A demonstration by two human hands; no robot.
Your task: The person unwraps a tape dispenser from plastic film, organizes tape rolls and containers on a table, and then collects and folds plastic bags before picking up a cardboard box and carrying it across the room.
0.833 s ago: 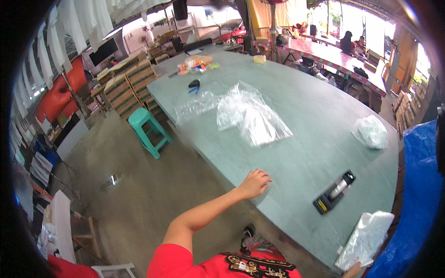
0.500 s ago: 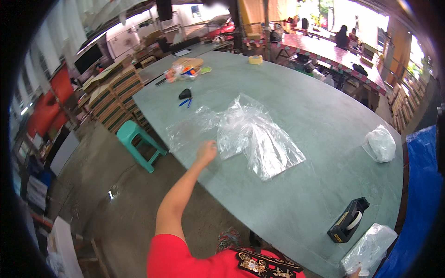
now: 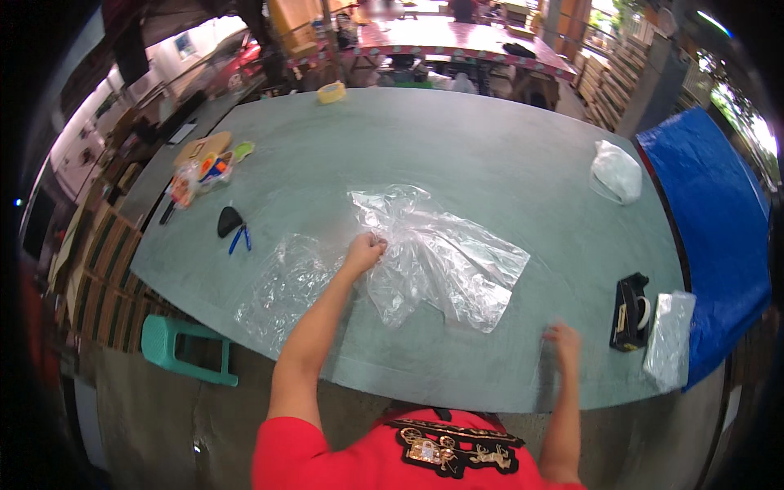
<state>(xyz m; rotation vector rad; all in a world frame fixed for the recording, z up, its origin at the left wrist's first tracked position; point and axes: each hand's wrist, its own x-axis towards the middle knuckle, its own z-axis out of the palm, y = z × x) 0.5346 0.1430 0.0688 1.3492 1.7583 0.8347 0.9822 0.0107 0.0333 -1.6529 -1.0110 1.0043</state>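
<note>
Clear plastic bags (image 3: 465, 265) lie crumpled across the middle of the green table. At their left side my left hand (image 3: 365, 251) is closed in a pinch on the gathered plastic. Another sheer piece of plastic (image 3: 286, 286) spreads flat beside my left forearm. My right hand (image 3: 563, 341) is over the table's near right part, fingers drawn together and slightly blurred; whatever is between them cannot be made out. To its right stands a black tape dispenser (image 3: 629, 314), with a stack of clear plastic (image 3: 671, 339) beside it.
Blue cutters (image 3: 240, 239) and a black object (image 3: 229, 220) lie at the left. Farther back are a bag of colourful items (image 3: 204, 173) and a yellow tape roll (image 3: 331, 92). A white bundle (image 3: 616, 171) sits at right, near a blue tarp (image 3: 710, 220). A green stool (image 3: 184, 347) stands below left.
My view has turned right. My right hand has moved from the plastic stack at the right edge to over the table. My left hand has come onto the crumpled bags.
</note>
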